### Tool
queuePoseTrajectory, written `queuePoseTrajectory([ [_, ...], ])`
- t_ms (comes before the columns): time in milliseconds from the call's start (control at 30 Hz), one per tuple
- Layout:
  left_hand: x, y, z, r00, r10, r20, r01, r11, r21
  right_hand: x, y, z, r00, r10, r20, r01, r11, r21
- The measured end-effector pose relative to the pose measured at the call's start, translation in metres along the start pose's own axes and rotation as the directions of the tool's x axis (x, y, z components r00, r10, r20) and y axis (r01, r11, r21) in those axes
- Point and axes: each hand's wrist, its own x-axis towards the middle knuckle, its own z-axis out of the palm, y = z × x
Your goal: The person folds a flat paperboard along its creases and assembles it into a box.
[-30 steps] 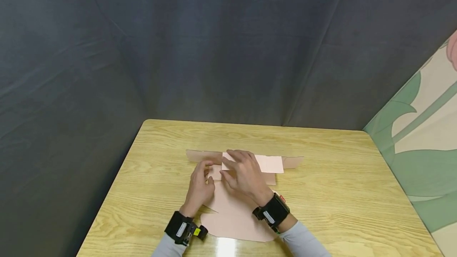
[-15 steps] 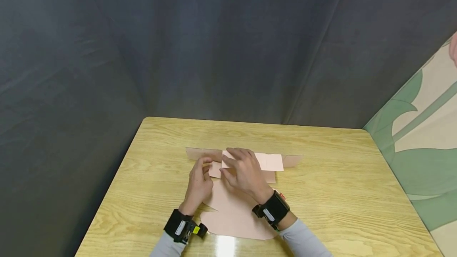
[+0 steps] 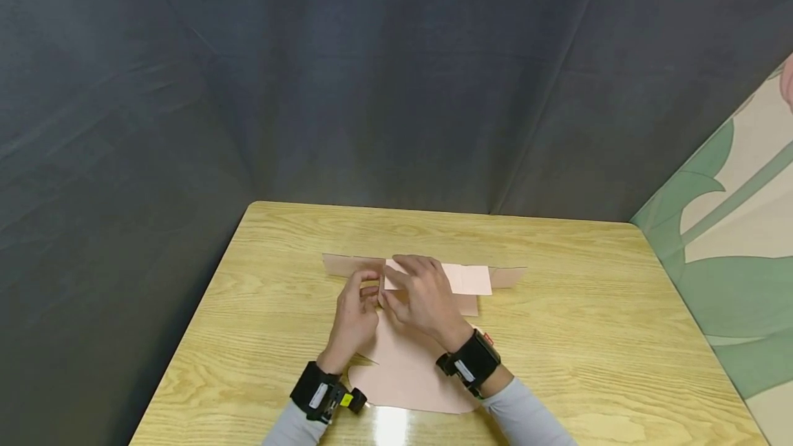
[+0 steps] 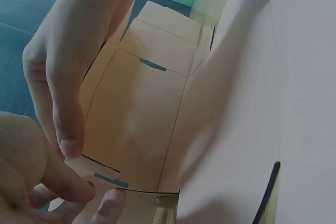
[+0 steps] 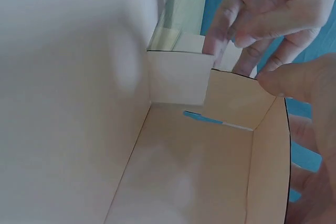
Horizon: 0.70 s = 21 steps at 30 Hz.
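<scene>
A pale pink cardboard box blank (image 3: 411,391) is partly folded on the table, with walls standing up at its far end. My right hand (image 3: 427,298) grips the far wall (image 5: 268,156), fingers behind it and thumb near the corner. At the left end of that wall, my left hand (image 3: 354,315) holds a raised side flap (image 5: 233,95) between thumb and curled fingers. A small white tab (image 5: 178,77) bends inward beside it. Slots are cut near the fold lines, such as the slot (image 4: 152,65) in the left wrist view.
The wood-grain table (image 3: 588,336) extends on both sides of the cardboard. A dark curtain (image 3: 396,88) hangs behind and to the left. Leaf-patterned fabric (image 3: 731,281) borders the table's right side.
My left hand has shifted slightly right, toward the right hand, and the left side flap has gone from lying outward to standing up. The right hand keeps its place on the far wall.
</scene>
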Motion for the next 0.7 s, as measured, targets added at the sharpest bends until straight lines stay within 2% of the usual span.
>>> queuePoseTrajectory([
  [233, -0.0017, 0.0029, 0.0048, 1.0, -0.004, 0.02, 0.004, 1.0, 0.003, -0.002, -0.0008, 0.0019, 1.0, 0.003, 0.004, -0.003, 1.0, -0.015],
  [533, -0.0013, 0.0053, 0.0056, 0.999, 0.025, 0.028, -0.026, 0.998, 0.052, -0.001, -0.0007, 0.0011, 1.0, 0.007, 0.001, -0.007, 1.0, -0.005],
  [700, -0.0018, 0.0046, 0.0059, 0.999, 0.029, 0.032, -0.03, 0.998, 0.05, 0.0001, -0.0002, 0.0006, 1.0, 0.006, 0.013, -0.006, 1.0, -0.011],
])
